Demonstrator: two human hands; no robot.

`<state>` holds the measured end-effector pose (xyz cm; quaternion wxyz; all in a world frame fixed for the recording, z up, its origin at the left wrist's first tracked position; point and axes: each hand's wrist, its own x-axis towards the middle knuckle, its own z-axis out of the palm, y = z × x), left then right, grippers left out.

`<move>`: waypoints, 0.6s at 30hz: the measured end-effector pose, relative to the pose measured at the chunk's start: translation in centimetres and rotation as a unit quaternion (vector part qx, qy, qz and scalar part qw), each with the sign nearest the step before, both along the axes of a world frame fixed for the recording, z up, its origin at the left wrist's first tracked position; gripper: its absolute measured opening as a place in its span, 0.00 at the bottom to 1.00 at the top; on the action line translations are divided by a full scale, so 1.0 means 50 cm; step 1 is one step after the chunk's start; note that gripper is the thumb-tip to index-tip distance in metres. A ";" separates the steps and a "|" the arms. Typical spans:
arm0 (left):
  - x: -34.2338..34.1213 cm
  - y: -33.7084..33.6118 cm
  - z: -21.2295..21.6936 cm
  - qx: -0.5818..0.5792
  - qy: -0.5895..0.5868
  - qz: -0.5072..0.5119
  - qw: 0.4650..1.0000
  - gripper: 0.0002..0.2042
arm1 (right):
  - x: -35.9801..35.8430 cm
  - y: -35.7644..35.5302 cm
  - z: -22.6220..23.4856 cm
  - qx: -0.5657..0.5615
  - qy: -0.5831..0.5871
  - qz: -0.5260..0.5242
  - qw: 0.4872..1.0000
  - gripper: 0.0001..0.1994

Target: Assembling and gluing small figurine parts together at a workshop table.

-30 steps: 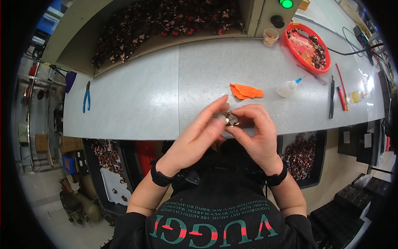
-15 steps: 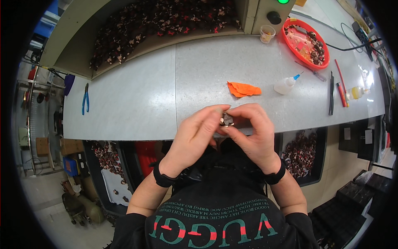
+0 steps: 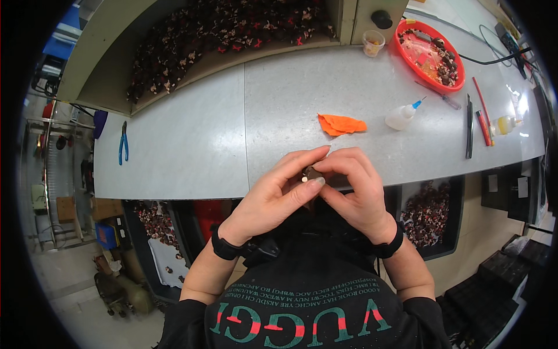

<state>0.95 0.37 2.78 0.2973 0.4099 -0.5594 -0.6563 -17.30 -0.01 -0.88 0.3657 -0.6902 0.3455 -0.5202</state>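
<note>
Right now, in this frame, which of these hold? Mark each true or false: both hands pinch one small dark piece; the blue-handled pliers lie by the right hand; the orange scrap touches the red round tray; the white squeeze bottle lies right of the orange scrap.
1. Left hand and right hand together pinch the small dark brown piece: true.
2. The blue-handled pliers lie by the right hand: false, they lie far to the left on the grey worktop.
3. The crumpled orange scrap touches the red round tray: false, they lie well apart.
4. The white squeeze bottle lies right of the scrap: true.

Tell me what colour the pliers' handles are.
Blue; the pliers lie on the table, clearest in the head view.
</note>
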 end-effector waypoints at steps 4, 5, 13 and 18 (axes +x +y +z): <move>-0.006 0.000 -0.006 0.017 0.037 -0.004 0.999 0.28 | -0.008 -0.003 0.000 -0.025 0.017 -0.006 1.000 0.18; -0.008 0.002 -0.005 0.038 0.067 0.011 0.997 0.28 | -0.008 -0.004 0.001 -0.024 0.017 -0.006 1.000 0.18; -0.004 -0.003 -0.012 0.084 0.130 0.028 0.988 0.27 | -0.002 -0.005 -0.003 -0.052 0.036 -0.036 0.997 0.19; 0.004 -0.003 -0.014 0.099 0.145 0.021 0.984 0.28 | 0.001 -0.007 0.000 -0.065 0.048 -0.056 0.995 0.20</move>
